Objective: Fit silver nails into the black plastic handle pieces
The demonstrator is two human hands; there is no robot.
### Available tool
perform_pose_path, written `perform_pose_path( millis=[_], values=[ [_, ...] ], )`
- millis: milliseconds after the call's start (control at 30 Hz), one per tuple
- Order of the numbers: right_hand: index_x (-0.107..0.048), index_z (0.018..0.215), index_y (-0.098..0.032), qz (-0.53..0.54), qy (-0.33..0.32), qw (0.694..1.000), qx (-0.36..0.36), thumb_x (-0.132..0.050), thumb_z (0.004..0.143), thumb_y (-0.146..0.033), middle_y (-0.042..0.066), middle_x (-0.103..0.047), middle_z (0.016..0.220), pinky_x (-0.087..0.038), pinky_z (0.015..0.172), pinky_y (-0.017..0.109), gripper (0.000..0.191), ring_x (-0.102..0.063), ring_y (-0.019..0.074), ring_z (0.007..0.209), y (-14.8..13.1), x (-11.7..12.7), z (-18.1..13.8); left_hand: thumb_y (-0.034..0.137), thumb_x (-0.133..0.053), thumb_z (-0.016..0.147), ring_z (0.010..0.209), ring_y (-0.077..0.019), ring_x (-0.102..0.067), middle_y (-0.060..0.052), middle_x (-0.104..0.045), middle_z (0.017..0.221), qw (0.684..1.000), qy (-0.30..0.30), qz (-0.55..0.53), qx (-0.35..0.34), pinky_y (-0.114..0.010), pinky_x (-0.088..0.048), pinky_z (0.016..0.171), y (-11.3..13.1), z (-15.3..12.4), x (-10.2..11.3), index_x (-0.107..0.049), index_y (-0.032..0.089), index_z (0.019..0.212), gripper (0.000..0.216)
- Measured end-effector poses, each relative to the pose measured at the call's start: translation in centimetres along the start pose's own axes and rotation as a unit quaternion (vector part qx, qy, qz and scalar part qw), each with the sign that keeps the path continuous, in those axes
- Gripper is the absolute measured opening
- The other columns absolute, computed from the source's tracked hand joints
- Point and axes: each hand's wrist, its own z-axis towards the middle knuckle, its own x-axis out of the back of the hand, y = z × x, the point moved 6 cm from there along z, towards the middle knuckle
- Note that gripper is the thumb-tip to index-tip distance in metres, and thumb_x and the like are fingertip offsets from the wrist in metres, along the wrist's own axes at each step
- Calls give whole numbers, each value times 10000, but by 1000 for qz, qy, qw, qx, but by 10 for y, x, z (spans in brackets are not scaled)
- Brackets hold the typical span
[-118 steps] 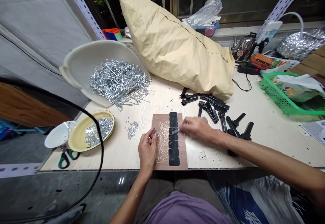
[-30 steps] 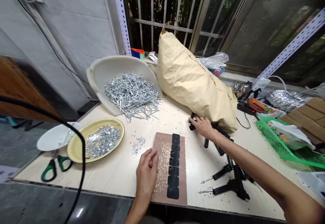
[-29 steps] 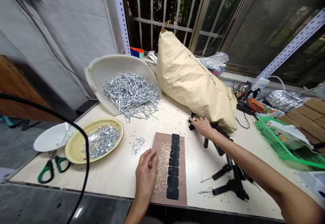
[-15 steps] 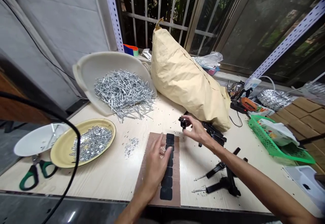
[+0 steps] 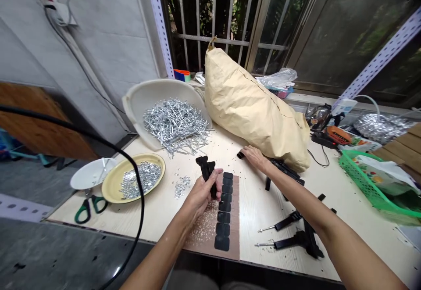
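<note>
My left hand [image 5: 201, 191] is closed round a black plastic part [image 5: 205, 170] that sticks up above my fingers, over the left side of a brown board [image 5: 234, 220]. The board carries a column of several black pads [image 5: 223, 206] and a patch of tiny pale bits. My right hand [image 5: 254, 156] reaches to the far side of the table and rests on another black part [image 5: 241, 154] at the foot of a tan paper sack [image 5: 253, 105]; its fingers are curled on it. More black parts [image 5: 286, 172] lie beside that arm.
A tilted white basin [image 5: 144, 101] spills silver pins [image 5: 176, 123] at the back left. A yellow plate [image 5: 112, 187] of small metal pieces, a white dish [image 5: 87, 176] and green scissors [image 5: 86, 206] lie left. Two assembled black parts with pins [image 5: 289, 233] lie right, near a green basket [image 5: 371, 184].
A black part picked from the pile by my right hand now stands in my left hand, which has lifted off the board. My right hand has gone back to the pile by the sack.
</note>
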Motion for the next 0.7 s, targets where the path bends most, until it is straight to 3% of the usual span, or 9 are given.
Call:
perform_pose_path(
  millis=[67, 167, 233, 300, 400, 467, 533, 600, 700],
  values=[
    [-606, 882, -145, 8, 7, 1000, 3, -482, 860, -159, 100, -634, 903, -425, 778, 284, 127, -569, 186, 885, -18, -3, -7, 445, -618, 789, 501, -94, -546, -14, -608, 651, 998, 38, 23, -50, -197, -429, 447, 5, 5, 9, -551, 105, 1153, 504],
    [-581, 917, -150, 103, 0, 995, 1, -398, 920, -317, 45, -637, 815, -459, 679, 252, 247, -596, 144, 738, -53, -7, -33, 414, -637, 775, 708, -158, -636, -80, -679, 815, 986, 63, 90, -128, -233, -491, 569, 8, 15, 8, -619, 106, 1043, 409],
    [-578, 911, -154, 278, -42, 960, 8, -328, 938, -352, 23, -635, 762, -478, 626, 242, 320, -612, 128, 675, -72, -12, -55, 413, -652, 756, 752, -184, -638, -79, -682, 805, 978, 25, 142, -150, -260, -504, 629, 3, 22, -6, -663, 104, 895, 340],
    [-580, 910, -155, 356, -64, 932, -16, -303, 944, -373, 25, -638, 761, -489, 615, 245, 355, -627, 128, 666, -70, -12, -77, 407, -660, 745, 705, -174, -624, -65, -665, 750, 979, -22, 156, -132, -264, -498, 619, -8, 25, -20, -666, 102, 805, 311],
    [-577, 914, -152, 196, -11, 969, -151, -359, 936, -378, 61, -641, 810, -478, 672, 275, 315, -645, 164, 747, -23, -2, -106, 368, -686, 726, 606, -125, -583, -23, -618, 703, 996, -37, 57, -64, -224, -453, 515, -24, 25, -29, -634, 117, 926, 325],
    [-558, 949, -138, 86, 35, 970, -226, -453, 901, -318, 111, -634, 883, -458, 733, 326, 214, -638, 220, 853, 10, 6, -122, 333, -724, 692, 554, -93, -546, 13, -575, 672, 999, -29, -22, -28, -189, -401, 456, -30, 23, -30, -593, 132, 1023, 409],
    [-531, 994, -123, 59, 51, 965, -252, -527, 849, -217, 149, -619, 947, -444, 758, 359, 173, -622, 258, 914, 27, 6, -130, 321, -752, 664, 521, -73, -518, 27, -548, 652, 998, -24, -57, -6, -173, -370, 427, -34, 21, -34, -582, 127, 1034, 451],
    [-508, 1035, -130, 54, 52, 965, -251, -537, 828, -162, 129, -621, 946, -448, 741, 335, 211, -622, 234, 891, 25, 0, -133, 338, -762, 657, 501, -66, -508, 22, -548, 643, 998, -9, -60, 2, -173, -364, 417, -36, 20, -40, -595, 111, 1000, 444],
    [-458, 1139, -153, 127, 68, 973, -179, -474, 882, -208, 64, -629, 912, -467, 669, 272, 263, -617, 163, 798, -11, -7, -135, 354, -782, 634, 511, -71, -526, 9, -575, 648, 997, 17, -73, -2, -177, -386, 432, -39, 21, -50, -617, 108, 951, 433]
  ],
)
